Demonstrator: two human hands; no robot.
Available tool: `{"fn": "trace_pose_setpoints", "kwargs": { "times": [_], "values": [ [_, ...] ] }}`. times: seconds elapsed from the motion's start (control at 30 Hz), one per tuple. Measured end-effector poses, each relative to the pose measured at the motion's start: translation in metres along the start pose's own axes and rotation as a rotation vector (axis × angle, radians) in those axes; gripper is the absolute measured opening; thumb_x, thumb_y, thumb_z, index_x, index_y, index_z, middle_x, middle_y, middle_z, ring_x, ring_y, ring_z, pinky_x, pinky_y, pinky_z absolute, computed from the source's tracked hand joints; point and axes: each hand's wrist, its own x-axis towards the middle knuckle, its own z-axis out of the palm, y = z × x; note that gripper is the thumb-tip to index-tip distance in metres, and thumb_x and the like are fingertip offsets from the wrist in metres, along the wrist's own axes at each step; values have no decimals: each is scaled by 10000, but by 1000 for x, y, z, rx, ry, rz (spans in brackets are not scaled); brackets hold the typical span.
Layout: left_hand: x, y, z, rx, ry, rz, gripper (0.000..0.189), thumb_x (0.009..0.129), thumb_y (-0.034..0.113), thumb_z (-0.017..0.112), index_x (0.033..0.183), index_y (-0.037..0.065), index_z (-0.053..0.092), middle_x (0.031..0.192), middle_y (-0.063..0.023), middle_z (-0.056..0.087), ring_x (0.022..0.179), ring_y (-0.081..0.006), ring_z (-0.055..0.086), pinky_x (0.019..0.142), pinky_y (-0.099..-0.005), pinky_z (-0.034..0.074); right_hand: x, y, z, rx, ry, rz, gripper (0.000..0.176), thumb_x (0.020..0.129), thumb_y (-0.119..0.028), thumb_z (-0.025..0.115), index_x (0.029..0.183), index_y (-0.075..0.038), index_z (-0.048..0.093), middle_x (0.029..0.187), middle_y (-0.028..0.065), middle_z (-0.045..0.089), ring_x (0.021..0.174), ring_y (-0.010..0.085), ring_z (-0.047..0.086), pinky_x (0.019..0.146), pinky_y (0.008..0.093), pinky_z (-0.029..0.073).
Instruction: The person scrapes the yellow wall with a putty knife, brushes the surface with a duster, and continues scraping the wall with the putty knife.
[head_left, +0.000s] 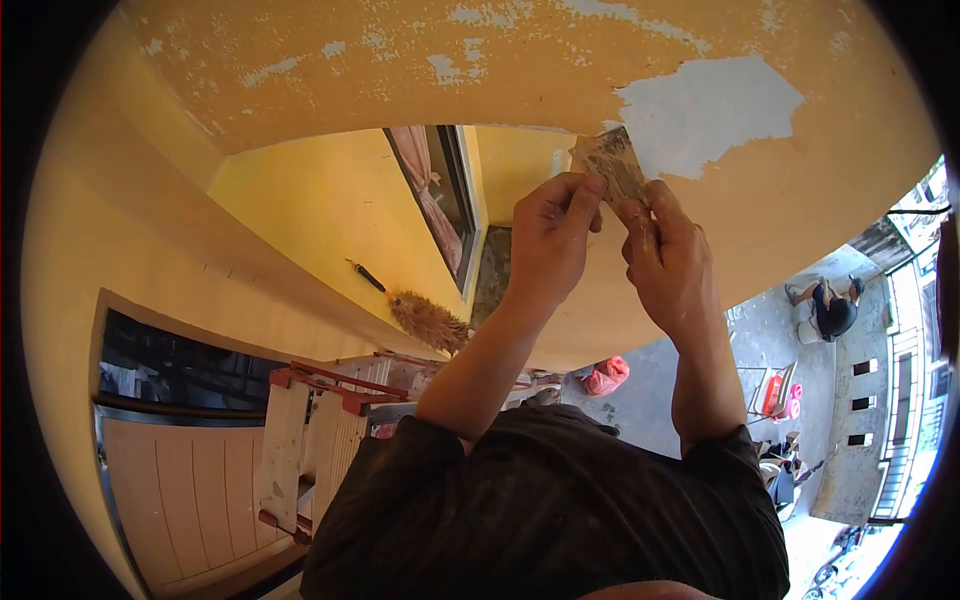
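Overhead, both of my hands meet at a flat scraper (618, 165) with a worn, smeared blade. My right hand (675, 255) is closed round its lower end, and the handle is hidden by the fingers. The fingers of my left hand (552, 228) are curled, with the thumb pressed at the blade's near corner. Just beyond the scraper is a ragged white patch (715, 112) in the orange-yellow painted surface (520, 95). More flaked white spots show along that surface.
A feather duster (428, 320) lies on a ledge at left, near a window with a pink curtain (422, 185). A stepladder (320, 430) stands below left. On the floor far below are a red bag (606, 375), a folding stand (765, 390) and a crouching person (835, 312).
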Motion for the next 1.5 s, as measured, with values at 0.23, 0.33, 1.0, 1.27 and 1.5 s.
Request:
{"fn": "trace_pose_setpoints", "kwargs": {
  "times": [0.23,0.33,1.0,1.27,1.5],
  "values": [
    [-1,6,2,25,8,-44,231,928,228,611,879,7,655,677,5,570,598,-58,465,550,-209,344,4,9,-3,-3,-37,-73,218,965,-174,474,1032,28,520,532,24,471,448,82,438,439,264,367],
    [-1,5,6,-34,33,-3,272,940,223,599,799,-7,631,594,27,489,562,-37,424,521,-206,328,5,3,-6,4,-87,17,202,964,-166,474,1023,19,528,531,16,458,454,72,428,441,256,363],
    [-5,13,3,174,115,63,275,924,242,616,850,-20,654,650,-6,567,605,-71,504,570,-211,369,5,8,6,329,-169,170,214,957,-164,483,1020,31,544,545,74,517,463,124,488,476,287,396],
    [-10,9,-2,167,80,42,263,932,226,601,831,-12,647,662,-9,569,626,-73,500,581,-217,366,3,8,5,260,-158,161,252,950,-148,481,1110,38,537,551,83,507,471,133,485,488,297,401],
    [-7,5,-5,174,61,64,257,936,211,601,822,-17,636,645,-4,549,599,-62,480,559,-209,358,6,8,1,327,-224,241,351,953,-177,490,1235,30,521,542,57,486,461,119,468,469,282,391]
  ]
}}
